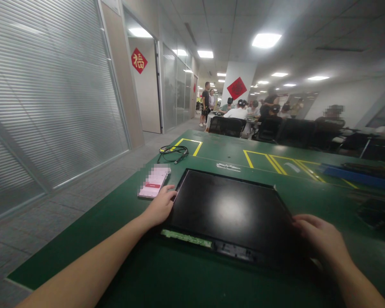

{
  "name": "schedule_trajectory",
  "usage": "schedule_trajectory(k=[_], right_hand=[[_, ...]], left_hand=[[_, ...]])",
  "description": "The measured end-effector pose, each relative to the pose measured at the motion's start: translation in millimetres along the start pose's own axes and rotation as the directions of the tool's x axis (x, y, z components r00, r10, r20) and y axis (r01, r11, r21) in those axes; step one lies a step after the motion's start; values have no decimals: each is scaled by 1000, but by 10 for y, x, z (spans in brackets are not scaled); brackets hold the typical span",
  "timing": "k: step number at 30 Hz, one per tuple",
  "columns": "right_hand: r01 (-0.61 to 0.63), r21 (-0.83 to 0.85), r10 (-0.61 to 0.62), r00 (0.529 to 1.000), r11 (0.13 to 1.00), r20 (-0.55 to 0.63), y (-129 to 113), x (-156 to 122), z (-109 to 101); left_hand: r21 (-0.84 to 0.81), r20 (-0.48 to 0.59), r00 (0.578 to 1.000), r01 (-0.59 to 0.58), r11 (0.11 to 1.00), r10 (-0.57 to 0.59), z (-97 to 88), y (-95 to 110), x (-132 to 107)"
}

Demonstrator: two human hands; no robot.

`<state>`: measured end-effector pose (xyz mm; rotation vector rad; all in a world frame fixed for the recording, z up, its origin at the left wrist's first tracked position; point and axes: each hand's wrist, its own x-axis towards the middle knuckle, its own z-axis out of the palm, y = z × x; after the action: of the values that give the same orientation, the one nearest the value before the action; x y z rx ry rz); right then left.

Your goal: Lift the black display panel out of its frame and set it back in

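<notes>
A dark LCD screen panel (208, 201) lies face up before me, a ceiling light mirrored in its middle. Along its near edge runs a strip of green circuit board (186, 238), with a black strip beside it. My left hand (162, 205) grips the panel's left edge, fingers bent over the rim. At the right edge, my right hand (321, 235) pinches the border between thumb and fingers. Just beyond my left hand rests a phone (154, 182) with a lit, partly blurred screen. The undersides of both grips are hidden.
The green table (83, 252) bears yellow tape outlines (197, 149). A coiled black cable (173, 152) lies near its far left edge. On the right is a blue tray (359, 175) with dark items. Chairs (227, 126) and several people are beyond the table.
</notes>
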<state>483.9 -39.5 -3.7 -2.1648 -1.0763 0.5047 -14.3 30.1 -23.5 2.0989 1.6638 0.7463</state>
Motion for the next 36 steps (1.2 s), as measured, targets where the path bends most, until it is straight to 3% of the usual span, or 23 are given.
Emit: schedule_trajectory(k=[12, 18, 25, 32, 36], right_hand=[[29, -76, -29, 1000, 997, -5, -180, -118, -33], [18, -84, -17, 1000, 996, 12, -113, -79, -34], [89, -138, -92, 996, 986, -19, -17, -12, 6], [100, -147, -104, 994, 984, -25, -37, -25, -8], [117, -160, -124, 991, 980, -39, -13, 1, 4]], left_hand=[[74, -17, 999, -32, 997, 34, -4, 22, -23], [109, -21, 998, -60, 992, 63, 10, 45, -42], [127, 6, 987, -157, 979, 158, -49, 105, -144], [65, 267, 937, -252, 965, 227, -393, 210, -234], [-38, 345, 906, -249, 968, 246, -488, 215, -227]])
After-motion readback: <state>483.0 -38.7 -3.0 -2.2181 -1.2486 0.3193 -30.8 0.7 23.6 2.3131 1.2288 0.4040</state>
